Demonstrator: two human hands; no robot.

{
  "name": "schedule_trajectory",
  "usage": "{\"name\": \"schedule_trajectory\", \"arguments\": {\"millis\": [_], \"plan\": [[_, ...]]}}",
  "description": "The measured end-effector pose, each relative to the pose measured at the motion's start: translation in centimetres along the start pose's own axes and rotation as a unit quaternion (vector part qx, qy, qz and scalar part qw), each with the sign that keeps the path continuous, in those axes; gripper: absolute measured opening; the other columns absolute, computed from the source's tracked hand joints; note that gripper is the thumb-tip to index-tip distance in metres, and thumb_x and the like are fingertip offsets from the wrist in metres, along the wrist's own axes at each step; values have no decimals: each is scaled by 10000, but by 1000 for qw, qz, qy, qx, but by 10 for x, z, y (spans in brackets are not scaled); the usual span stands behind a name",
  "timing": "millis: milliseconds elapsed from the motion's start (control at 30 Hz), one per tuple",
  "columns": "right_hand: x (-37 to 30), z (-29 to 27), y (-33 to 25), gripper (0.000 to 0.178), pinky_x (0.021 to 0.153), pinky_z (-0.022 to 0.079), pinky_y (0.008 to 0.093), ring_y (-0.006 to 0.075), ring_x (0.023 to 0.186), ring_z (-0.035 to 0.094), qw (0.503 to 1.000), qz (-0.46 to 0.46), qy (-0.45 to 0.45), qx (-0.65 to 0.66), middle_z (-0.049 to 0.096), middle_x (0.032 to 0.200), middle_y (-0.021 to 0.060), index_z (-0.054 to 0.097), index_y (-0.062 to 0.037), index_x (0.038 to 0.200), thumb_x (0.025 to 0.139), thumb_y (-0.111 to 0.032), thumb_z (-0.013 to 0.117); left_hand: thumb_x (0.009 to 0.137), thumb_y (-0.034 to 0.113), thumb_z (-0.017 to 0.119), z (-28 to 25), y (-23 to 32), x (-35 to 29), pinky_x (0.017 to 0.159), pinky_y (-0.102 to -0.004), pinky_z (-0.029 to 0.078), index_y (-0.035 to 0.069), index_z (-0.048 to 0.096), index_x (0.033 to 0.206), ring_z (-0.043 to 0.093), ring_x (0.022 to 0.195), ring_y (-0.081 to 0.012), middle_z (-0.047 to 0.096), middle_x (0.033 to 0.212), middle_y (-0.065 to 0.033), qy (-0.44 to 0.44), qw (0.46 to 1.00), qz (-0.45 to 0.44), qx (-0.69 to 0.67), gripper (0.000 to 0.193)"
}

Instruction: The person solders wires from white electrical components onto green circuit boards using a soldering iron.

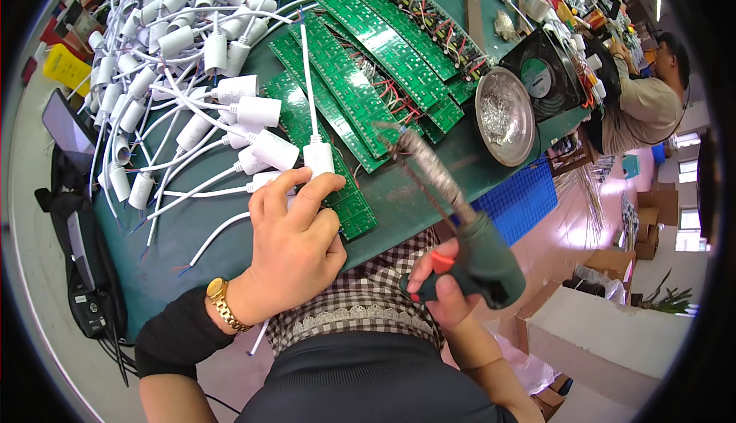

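Solder gun [491,262] sits wrapped in the right hand [451,293] on my feed, while the left hand [295,235] has fingertips clasping the lower end of a white corded socket [318,156] over a green circuit board [351,210]. I spot white print on the board and a label [536,80] on the fan [553,59], too small to read.

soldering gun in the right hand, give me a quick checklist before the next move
1. Soldering gun held by its handle in the right hand: ok.
2. Tip apart from the left hand: ok.
3. Tip hot: cannot tell, heat does not show.
4. Left hand at the white socket: ok, fingers at its near end; how firm the grip is, cannot tell.
5. Green boards uncovered: not ok, the socket's white cable lies across them.
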State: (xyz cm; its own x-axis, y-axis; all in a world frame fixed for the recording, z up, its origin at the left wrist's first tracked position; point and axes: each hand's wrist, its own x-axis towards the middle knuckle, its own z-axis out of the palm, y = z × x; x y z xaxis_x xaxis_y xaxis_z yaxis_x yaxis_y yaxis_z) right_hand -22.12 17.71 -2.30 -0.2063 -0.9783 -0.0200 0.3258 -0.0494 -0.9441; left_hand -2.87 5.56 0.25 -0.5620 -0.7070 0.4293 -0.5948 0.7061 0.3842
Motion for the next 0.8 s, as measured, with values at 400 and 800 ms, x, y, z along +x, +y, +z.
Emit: {"name": "schedule_trajectory", "arguments": {"millis": [400, 800], "plan": [[57, 5, 0, 407, 603, 500, 324, 181, 599, 566, 996, -49, -15, 77, 564, 801, 124, 425, -36, 1215, 919, -269, 579, 529, 15, 665, 1, -3, 1, 921, -467, 335, 50, 521, 650, 476, 1145, -355, 591, 1202, -83, 5, 1000, 10, -6, 191], [48, -2, 10, 475, 601, 528, 353, 208, 606, 608, 998, -46, -34, 30, 591, 799, 145, 444, 4, 1185, 866, -261, 676, 581, 57, 643, -1, -2, 0, 932, -470, 324, 57, 541, 683, 494, 1133, -330, 587, 1219, -53, -3, 1000, -1, -7, 144]]}}
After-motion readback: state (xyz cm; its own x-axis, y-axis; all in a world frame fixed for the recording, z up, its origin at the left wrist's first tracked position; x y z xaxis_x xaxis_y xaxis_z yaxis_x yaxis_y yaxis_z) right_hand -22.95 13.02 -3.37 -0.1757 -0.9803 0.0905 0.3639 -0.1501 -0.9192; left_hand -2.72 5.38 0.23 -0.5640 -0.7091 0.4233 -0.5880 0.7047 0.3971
